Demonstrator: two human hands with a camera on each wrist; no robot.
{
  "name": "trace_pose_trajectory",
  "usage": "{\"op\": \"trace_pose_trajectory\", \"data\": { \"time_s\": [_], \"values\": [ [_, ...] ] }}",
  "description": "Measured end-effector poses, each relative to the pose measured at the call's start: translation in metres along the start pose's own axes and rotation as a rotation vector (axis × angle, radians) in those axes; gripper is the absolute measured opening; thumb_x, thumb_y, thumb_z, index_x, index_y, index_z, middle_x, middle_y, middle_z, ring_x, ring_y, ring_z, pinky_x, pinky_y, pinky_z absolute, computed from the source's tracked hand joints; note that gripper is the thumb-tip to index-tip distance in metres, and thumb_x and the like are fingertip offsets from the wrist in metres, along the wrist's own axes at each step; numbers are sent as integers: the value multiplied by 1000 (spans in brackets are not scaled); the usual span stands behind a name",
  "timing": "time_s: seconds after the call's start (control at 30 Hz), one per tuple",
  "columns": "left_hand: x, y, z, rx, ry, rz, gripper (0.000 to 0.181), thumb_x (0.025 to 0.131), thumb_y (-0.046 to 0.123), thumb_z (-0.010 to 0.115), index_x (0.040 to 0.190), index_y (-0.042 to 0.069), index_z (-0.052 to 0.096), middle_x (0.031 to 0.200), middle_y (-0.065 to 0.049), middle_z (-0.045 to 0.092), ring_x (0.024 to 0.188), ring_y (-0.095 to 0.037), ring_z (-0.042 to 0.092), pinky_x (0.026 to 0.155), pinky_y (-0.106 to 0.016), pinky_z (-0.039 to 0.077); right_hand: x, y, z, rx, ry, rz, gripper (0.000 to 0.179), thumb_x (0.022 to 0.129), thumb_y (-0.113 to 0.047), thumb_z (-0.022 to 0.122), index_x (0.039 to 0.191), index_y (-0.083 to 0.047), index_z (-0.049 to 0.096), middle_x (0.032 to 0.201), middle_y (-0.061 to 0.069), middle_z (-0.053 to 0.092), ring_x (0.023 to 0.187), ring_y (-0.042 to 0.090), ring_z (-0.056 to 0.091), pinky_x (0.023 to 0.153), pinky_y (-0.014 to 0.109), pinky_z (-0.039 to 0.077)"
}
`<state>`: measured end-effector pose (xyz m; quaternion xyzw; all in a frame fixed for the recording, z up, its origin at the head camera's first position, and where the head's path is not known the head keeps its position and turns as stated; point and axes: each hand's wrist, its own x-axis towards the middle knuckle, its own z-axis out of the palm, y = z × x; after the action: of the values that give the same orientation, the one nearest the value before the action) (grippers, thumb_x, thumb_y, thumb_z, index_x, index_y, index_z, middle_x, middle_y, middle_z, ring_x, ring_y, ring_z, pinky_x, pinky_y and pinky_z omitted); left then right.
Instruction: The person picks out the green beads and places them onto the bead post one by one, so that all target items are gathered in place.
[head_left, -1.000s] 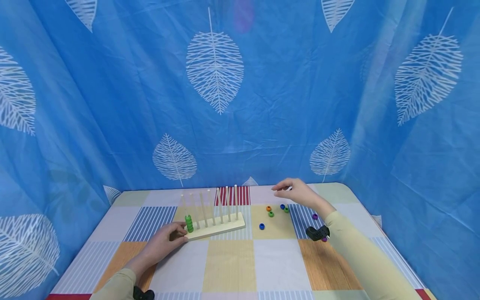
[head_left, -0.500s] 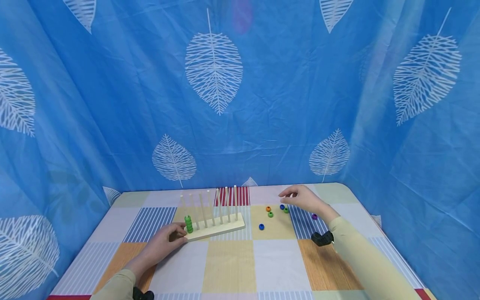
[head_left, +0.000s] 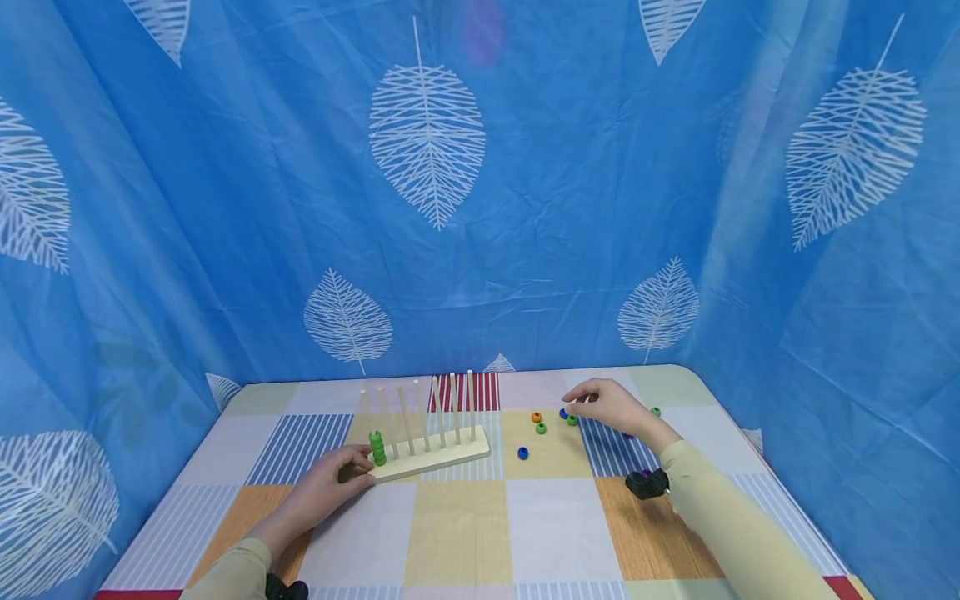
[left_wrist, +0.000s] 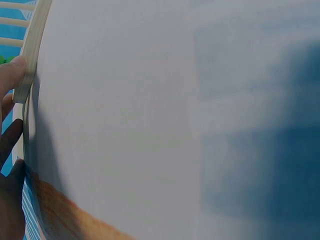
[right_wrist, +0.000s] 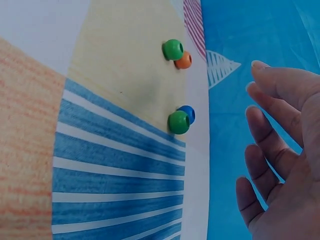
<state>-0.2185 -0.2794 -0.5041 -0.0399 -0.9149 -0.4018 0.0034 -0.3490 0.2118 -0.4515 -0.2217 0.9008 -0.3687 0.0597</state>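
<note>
My left hand (head_left: 330, 483) holds the left end of a pale wooden peg board (head_left: 450, 455), which carries a row of upright pegs. Green beads (head_left: 377, 448) are stacked on its leftmost peg. In the left wrist view the thumb lies against the front edge of the board (left_wrist: 31, 55). My right hand (head_left: 611, 407) hovers over the table's back right with loosely bent fingers and nothing between them. Nearest its fingertips are a blue bead (head_left: 563, 413) and a green bead (head_left: 572, 420). The right wrist view shows that same green bead (right_wrist: 178, 123) partly covering the blue one.
An orange bead (head_left: 537, 417) and another green bead (head_left: 541, 428) lie between board and right hand. A blue bead (head_left: 522, 453) sits nearer the front. Beyond the right wrist is a green bead (head_left: 656, 412). Blue leaf-print curtains (head_left: 525, 208) enclose the patchwork-covered table (head_left: 457, 533).
My right hand has moved to the right and lower, closer to the blue and green beads. A green bead beyond its wrist has come into view. The left hand and peg board stay put.
</note>
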Motion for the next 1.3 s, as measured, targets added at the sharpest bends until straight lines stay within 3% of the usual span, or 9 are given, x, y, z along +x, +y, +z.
{"op": "trace_pose_trajectory", "data": {
  "time_s": [0.4,0.77,1.3],
  "values": [
    [1,0,1,4,2,-19,13,90,19,80,96,21,69,139,-12,62,134,-41,50,113,-61,37,-4,9,5,-10,9,55,27,96,-26,73,117,-9,75,104,1,67,94,22,54,83,41,50],
    [2,-2,0,-3,-5,-27,12,90,19,80,97,22,70,140,-12,61,135,-41,49,114,-61,36,-7,22,14,-13,25,95,25,95,-22,75,116,-9,75,102,2,66,86,20,56,73,38,51],
    [0,1,-1,-11,-5,-21,12,91,18,79,97,21,69,140,-13,61,136,-41,49,115,-61,34,-3,27,25,-91,82,170,25,91,-24,79,112,-10,76,102,1,69,91,19,62,83,46,54]
  ]
}}
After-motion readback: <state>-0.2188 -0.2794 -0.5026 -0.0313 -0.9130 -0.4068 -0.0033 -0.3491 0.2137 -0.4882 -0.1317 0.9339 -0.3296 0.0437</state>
